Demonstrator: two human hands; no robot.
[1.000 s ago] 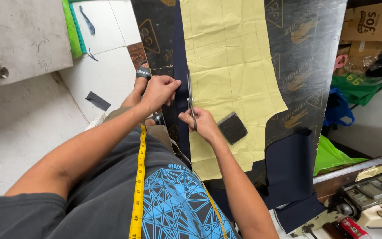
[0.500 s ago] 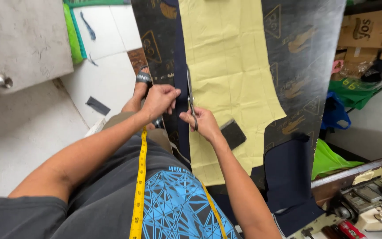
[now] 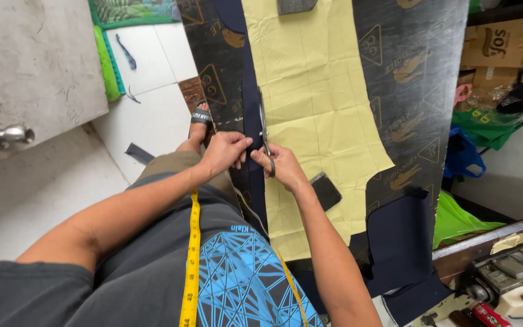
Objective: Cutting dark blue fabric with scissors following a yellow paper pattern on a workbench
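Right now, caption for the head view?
Right hand cuts navy cloth with scissors along the yellow pattern; left hand holds the cloth.

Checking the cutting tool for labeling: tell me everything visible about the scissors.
The scissors look like long metal tailor's shears with narrow grey blades. They lie nearly along the left edge of the pale yellow paper pattern, tips pointing away from the person, over the navy fabric strip. The right hand grips the handles, which are mostly hidden by the fingers. The left hand pinches the fabric just beside them. Whether the blades are open cannot be told.
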